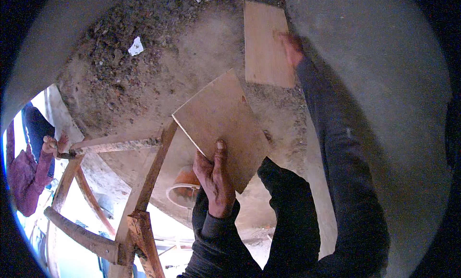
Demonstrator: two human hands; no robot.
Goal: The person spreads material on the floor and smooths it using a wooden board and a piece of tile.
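A flat tan square panel [225,114] with a pale, rough edge is tilted in front of me. My left hand [215,179] grips its lower left edge, the thumb lying on the face and the other fingers underneath. Whether it is tile or board, I cannot tell. Farther off, a second tan panel [266,45], longer and faintly streaked, rests beside the wall. My right hand [291,49] reaches to its right edge, fingers over the face. Motion blurs that hand, so its grip is unclear.
Dark rubble [115,81] and a white scrap [136,46] cover the ground ahead. A wooden frame [153,167] stands at left, an orange bucket [185,184] behind it. Another person's hand [53,144] is at the frame's far end. The grey wall [384,76] runs along the right.
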